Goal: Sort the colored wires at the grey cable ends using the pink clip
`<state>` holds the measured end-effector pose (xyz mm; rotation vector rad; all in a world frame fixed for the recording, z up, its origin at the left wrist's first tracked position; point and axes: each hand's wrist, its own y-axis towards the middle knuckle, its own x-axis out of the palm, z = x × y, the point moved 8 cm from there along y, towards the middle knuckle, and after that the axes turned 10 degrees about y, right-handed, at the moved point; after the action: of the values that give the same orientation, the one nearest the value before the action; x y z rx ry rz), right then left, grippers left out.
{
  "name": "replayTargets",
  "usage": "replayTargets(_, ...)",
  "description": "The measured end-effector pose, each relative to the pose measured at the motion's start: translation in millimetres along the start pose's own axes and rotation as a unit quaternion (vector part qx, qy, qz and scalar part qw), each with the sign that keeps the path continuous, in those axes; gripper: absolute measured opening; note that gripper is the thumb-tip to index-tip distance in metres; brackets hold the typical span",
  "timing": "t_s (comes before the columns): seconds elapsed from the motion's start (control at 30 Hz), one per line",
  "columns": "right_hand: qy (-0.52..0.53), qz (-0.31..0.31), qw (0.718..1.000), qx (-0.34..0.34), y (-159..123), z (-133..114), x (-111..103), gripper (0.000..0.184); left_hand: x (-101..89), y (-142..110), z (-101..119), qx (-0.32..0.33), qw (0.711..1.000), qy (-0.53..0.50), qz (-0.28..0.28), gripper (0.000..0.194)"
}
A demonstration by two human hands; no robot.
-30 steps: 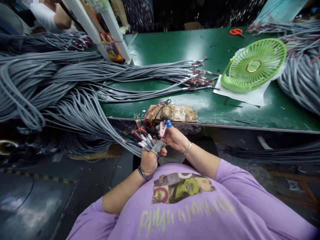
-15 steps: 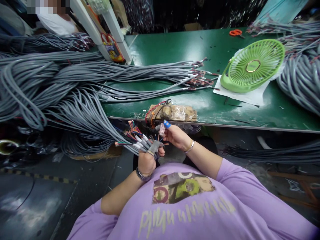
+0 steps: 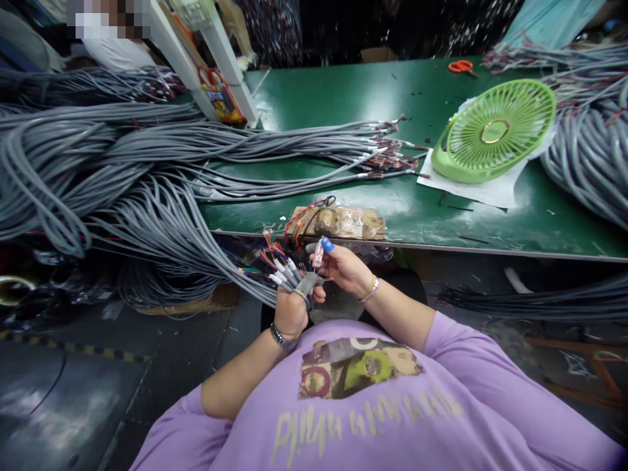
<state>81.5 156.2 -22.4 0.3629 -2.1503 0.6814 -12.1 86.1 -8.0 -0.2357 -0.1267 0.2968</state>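
My left hand (image 3: 292, 313), with grey tape round its thumb, is closed around a bundle of grey cables (image 3: 260, 290). Their white-sleeved ends (image 3: 280, 268) fan out above the fist into thin coloured wires (image 3: 271, 248). Close beside it, my right hand (image 3: 347, 269) pinches a small whitish-pink piece with dark spots (image 3: 318, 254); its exact kind is unclear. Blue wrapping covers one fingertip of that hand. Thin wire ends lie between the two hands, just below the spotted piece. Whether any wire touches it cannot be made out.
A wooden block (image 3: 360, 224) with red and black wires sits at the edge of the green table (image 3: 314, 98). Grey cables (image 3: 235, 140) lie across the left side. Farther right are a green fan (image 3: 495, 131) and orange-handled scissors (image 3: 460, 67). A person (image 3: 120, 52) is at the upper left.
My left hand has moved slightly right and up, carrying the cable ends closer to my right hand. The spotted piece has tilted a little; my right hand has barely moved.
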Motion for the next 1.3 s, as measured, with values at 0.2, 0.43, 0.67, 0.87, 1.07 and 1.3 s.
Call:
replayTargets(0.2,-0.003,0.004,1.000,0.013,-0.8,2.4,-0.3,0.037,1.6,-1.6,2.3,0.002,1.000,0.004,-0.005,0.026)
replayTargets(0.43,0.015,-0.023,0.996,0.085,-6.6,8.5,-7.0,0.054,-4.3,-8.1,1.3,0.028,0.999,0.002,-0.025,0.027)
replayTargets(0.67,-0.038,-0.042,0.996,0.071,-9.0,2.8,-5.9,0.044,-21.8,-7.3,7.1,0.082,0.996,0.027,0.037,0.022)
replayTargets(0.87,-0.111,-0.030,0.993,-0.014,-8.9,-6.7,3.1,0.043,-20.1,-5.2,15.3,0.102,0.991,0.047,0.069,0.022)
replayTargets(1.07,-0.081,-0.029,0.994,-0.062,-3.9,-1.1,0.1,0.050,-14.0,-2.7,19.6,0.097,0.992,0.044,0.067,0.020)
replayTargets(1.3,0.038,-0.053,0.998,0.026,0.0,6.9,2.9,0.033,-7.8,0.4,12.7,0.083,0.994,0.053,0.041,0.024)
